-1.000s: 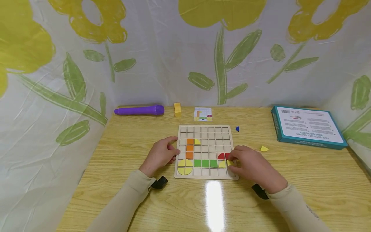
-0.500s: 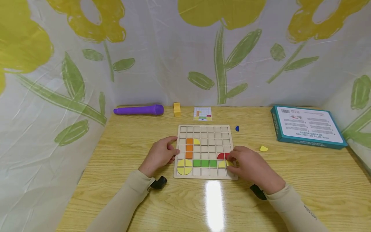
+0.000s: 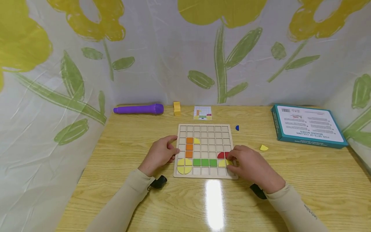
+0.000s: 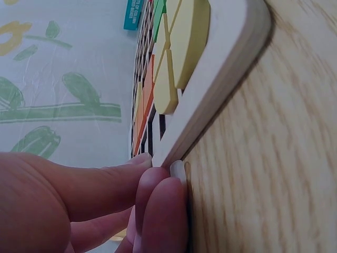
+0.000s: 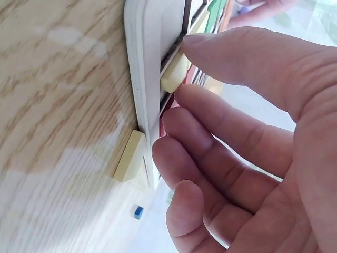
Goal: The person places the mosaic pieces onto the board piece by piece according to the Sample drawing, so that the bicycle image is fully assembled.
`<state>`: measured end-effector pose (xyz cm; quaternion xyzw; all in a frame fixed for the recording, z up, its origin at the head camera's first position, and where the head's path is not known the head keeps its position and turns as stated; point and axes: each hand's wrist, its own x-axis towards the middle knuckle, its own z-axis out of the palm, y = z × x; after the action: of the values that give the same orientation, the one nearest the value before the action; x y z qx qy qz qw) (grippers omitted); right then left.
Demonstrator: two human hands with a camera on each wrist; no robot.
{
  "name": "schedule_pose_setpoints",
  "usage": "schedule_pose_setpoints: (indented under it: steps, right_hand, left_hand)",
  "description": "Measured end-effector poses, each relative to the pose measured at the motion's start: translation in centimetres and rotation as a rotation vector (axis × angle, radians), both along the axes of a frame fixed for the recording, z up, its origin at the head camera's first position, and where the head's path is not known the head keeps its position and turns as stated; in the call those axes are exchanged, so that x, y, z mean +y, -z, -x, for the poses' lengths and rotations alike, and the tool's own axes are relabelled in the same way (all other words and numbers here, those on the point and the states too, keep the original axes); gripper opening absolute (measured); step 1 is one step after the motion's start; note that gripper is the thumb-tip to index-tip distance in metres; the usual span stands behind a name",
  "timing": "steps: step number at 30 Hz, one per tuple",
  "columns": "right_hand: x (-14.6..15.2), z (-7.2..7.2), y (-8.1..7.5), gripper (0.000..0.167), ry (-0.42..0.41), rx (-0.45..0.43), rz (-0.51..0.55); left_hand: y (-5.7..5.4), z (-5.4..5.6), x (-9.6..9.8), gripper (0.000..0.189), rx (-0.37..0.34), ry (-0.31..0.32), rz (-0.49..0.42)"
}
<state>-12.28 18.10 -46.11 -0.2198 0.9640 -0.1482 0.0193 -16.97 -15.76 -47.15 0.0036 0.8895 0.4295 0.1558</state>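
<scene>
A wooden grid board (image 3: 203, 176) lies flat on the table with coloured tiles in its cells. My left hand (image 3: 157, 153) grips the board's left edge between thumb and fingers. Over the board's lower right, my right hand (image 3: 250, 166) pinches a yellow quarter-circle tile (image 5: 175, 74) with thumb and index finger; the hand partly hides it. Beside it sits another yellow quarter-circle (image 3: 222, 163), below the red tiles (image 3: 221, 155). Green squares (image 3: 204, 162) form a row. An orange column (image 3: 189, 147) stands above a yellow circle (image 3: 184, 166) of quarter tiles.
Right of the board lie a loose yellow quarter-circle (image 3: 263, 148) and a blue half-circle (image 3: 237, 128). Along the back are a purple microphone-shaped object (image 3: 139, 109), a yellow block (image 3: 176, 109), a pattern card (image 3: 202, 113) and a teal box (image 3: 308, 125).
Both hands hold nearly the same places throughout. Between the first and second frames the yellow tile at the right fingertips shifts slightly left, toward its neighbour.
</scene>
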Motion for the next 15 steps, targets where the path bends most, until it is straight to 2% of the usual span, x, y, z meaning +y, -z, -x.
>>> schedule_pose_setpoints:
  steps: [15]
  right_hand:
    - [-0.27, -0.07, -0.26, 0.021, -0.015, -0.013, 0.011]
  left_hand:
    - [0.10, 0.07, -0.12, 0.064, 0.003, 0.004, -0.003]
